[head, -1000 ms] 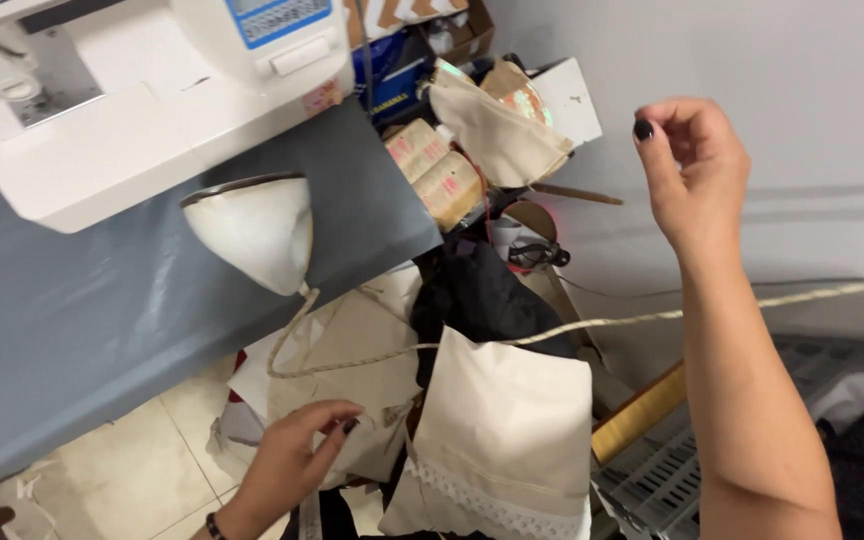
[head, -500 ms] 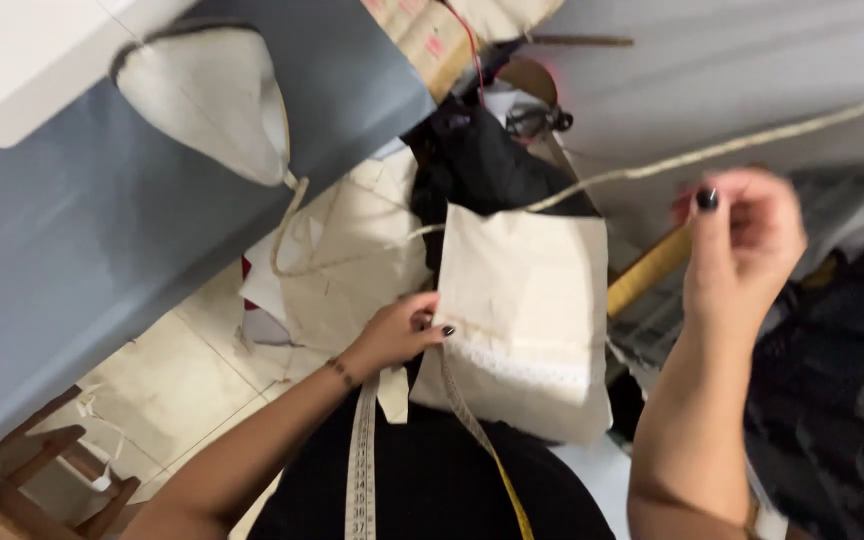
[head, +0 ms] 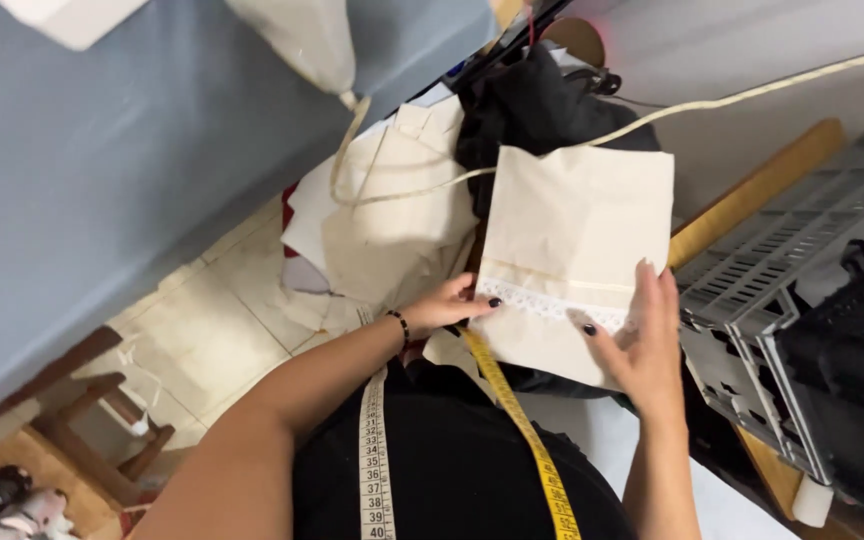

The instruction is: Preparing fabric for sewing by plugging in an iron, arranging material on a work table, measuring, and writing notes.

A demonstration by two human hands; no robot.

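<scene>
Closest to us, a measuring tape [head: 512, 420] hangs around our neck, one strand white and one yellow, lying on our black clothes.

Just past the tape is the cream cloth bag [head: 572, 255]. It has a thin strip of white lace across it, near the end closest to us. Our left hand [head: 447, 305] holds the bag's left edge by the lace, its grip pinched shut on the cloth. Our right hand [head: 642, 345] lies flat on the bag's near right corner, fingers [head: 652, 295] spread out and resting on the cloth. We cannot tell if the thumb is tucked under the bag.

To the right of the bag sits a grey plastic crate [head: 782, 290], with a long cardboard tube [head: 752, 190] lying between them. To the left of the bag, a pile of cream cloth pieces [head: 392, 230] lies on the floor.

Behind the bag is a heap of black fabric [head: 542, 110]. A cream cord [head: 752, 95] runs from the bag's top, up and away to the right. Far to the left of the bag is the blue-grey tabletop [head: 132, 150].
</scene>
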